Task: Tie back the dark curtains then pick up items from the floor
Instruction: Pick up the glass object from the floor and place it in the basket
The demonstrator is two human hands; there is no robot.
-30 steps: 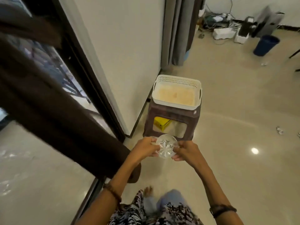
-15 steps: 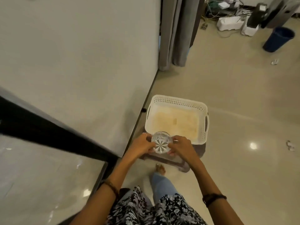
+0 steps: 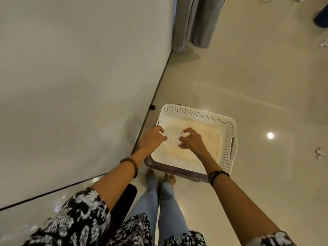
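Note:
A clear cut-glass tumbler is held between both hands over the left inner corner of a white perforated basket. My left hand pinches its left side and my right hand pinches its right side. The basket sits on a brown plastic stool, of which only the near edge shows. Grey curtains hang at the top, beside the wall's end.
A white wall runs along the left, close to the stool. Crumpled white scraps lie on the glossy floor at the right: one scrap near the basket, another scrap farther off. A blue bin stands at the top right. My bare feet stand just before the stool.
I have stepped up to the stool and the view has tilted down. Both hands have carried the glass forward, from in front of the stool to over the basket's inside.

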